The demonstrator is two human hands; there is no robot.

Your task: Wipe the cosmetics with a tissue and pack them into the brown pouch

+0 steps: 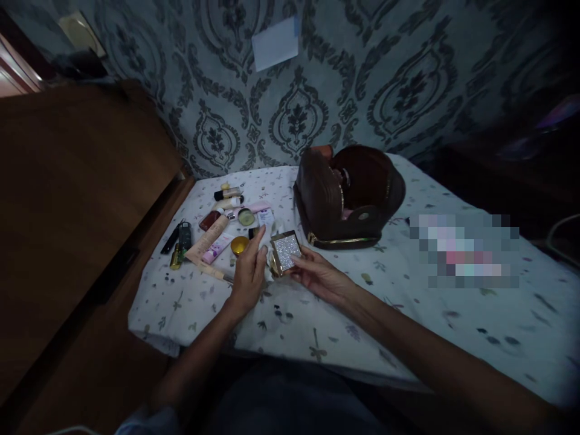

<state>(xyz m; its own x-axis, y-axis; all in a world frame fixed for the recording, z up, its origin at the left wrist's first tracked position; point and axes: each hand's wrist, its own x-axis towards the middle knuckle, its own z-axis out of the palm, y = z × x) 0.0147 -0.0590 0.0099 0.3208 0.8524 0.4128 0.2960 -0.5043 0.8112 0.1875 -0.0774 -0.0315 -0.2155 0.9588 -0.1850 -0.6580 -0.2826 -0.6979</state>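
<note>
A square compact [286, 251] with a glittery silver face and gold edge is held by my right hand [317, 275], thumb on its face. Just left of it is my left hand [249, 272], upright with its fingers pointing away; a white thing [266, 237], perhaps a cloth or tissue, shows beside these fingers. Whether the left fingers grip it is unclear. Near my left hand lie a gold-coloured jar [239, 244], a pink and white tube [218, 248] and a beige tube [212, 232]. Behind the compact stands an open brown bag [335, 223] with a gold zip.
More small bottles and tubes, such as a dark green bottle [185, 234] and a reddish-brown bottle [211, 219], lie on the patterned tablecloth [317, 326]. A wooden cabinet [81, 181] stands at the left. A blurred-out item [466, 251] is at the right.
</note>
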